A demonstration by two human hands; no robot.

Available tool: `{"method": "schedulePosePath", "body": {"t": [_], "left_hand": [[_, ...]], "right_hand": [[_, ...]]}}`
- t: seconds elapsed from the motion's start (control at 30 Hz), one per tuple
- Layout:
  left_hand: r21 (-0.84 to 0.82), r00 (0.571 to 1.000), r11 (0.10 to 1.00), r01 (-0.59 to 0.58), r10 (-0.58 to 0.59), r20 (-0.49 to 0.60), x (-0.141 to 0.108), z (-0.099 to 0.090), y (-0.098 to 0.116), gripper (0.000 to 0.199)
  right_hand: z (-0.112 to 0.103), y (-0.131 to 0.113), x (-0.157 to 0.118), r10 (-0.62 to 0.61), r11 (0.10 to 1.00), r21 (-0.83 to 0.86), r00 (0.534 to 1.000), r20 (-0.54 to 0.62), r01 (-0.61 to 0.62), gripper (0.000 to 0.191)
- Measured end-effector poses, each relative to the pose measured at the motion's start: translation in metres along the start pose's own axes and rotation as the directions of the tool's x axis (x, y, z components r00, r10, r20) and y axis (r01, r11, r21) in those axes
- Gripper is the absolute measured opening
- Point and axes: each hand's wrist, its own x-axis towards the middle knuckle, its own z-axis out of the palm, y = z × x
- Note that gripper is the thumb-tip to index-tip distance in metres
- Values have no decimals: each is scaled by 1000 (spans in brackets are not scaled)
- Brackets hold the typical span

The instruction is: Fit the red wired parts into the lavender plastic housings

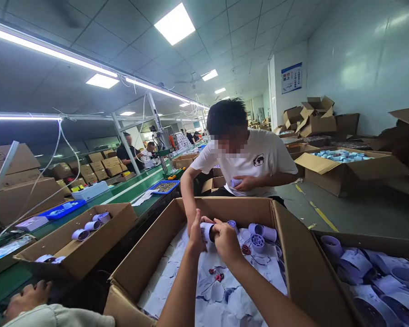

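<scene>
Above the big cardboard box, my left hand (197, 234) holds a lilac plastic cylinder (206, 230) from its left side, the thumb side up. The fingers of my right hand (226, 240) are closed at the cylinder's dark open end. Under my hands, crumpled white paper (214, 297) covers the box contents, with small red-and-black parts (219, 277) on thin wires lying on it. A ribbed round lilac housing (258, 243) and more cylinders (267, 233) lie to the right of my right hand. What the fingertips do inside the end is hidden.
A co-worker (240, 154) opposite reaches one arm into the cardboard box (225, 206) and holds a lilac piece. Another person's hand (29, 299) rests at lower left. Boxes of cylinders stand left (78, 259) and right (334, 240). A green conveyor (122, 188) runs along the left.
</scene>
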Motion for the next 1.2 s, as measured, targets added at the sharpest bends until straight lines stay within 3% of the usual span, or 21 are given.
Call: {"method": "schedulePosePath", "body": {"t": [0.17,0.33,0.47,0.57,0.63,0.73,0.8,0.87,0.93,1.0,1.03,1.07,1.13,1.2], "left_hand": [[-32,992,999,24,-20,122,-6,2,5,74],[-171,986,985,-9,37,162,-14,6,6,66],[-245,986,966,-84,116,120,-10,6,2,68],[-235,991,970,-67,92,97,-7,5,-1,68],[-228,988,972,-63,93,123,-8,4,-1,68],[-227,954,965,-133,187,235,-12,7,1,65],[-214,935,957,-194,246,256,-10,11,1,65],[-228,936,943,-243,289,199,-1,14,-4,71],[-200,949,946,-256,285,132,14,13,-19,75],[94,967,968,-231,219,128,30,9,-43,68],[337,974,917,-211,168,152,36,7,-56,61],[561,963,789,-250,145,226,39,7,-71,51],[677,944,674,-297,101,313,39,12,-97,28],[728,895,565,-387,40,445,34,29,-118,26]], "right_hand": [[-3,3,5,77,955,276,990,120,-108,19],[-3,-5,1,51,981,184,998,38,-57,16],[1,-5,-2,59,989,135,998,34,-63,18],[5,1,-1,64,989,130,998,22,-66,18],[8,3,1,33,991,132,999,10,-34,20],[1,0,6,-14,990,140,1000,-21,17,23],[-16,-4,8,-37,988,148,999,-18,39,26],[-45,-2,7,-24,988,149,999,-47,31,27],[-84,16,-3,53,991,130,981,-184,-29,30],[-130,52,-23,195,981,88,903,-383,-175,40],[-153,75,-36,243,967,49,846,-475,-250,45],[-176,100,-51,298,938,11,791,-534,-346,48],[-217,145,-81,432,828,-39,681,-591,-560,47],[-247,174,-104,524,709,-108,624,-580,-696,49]]}}
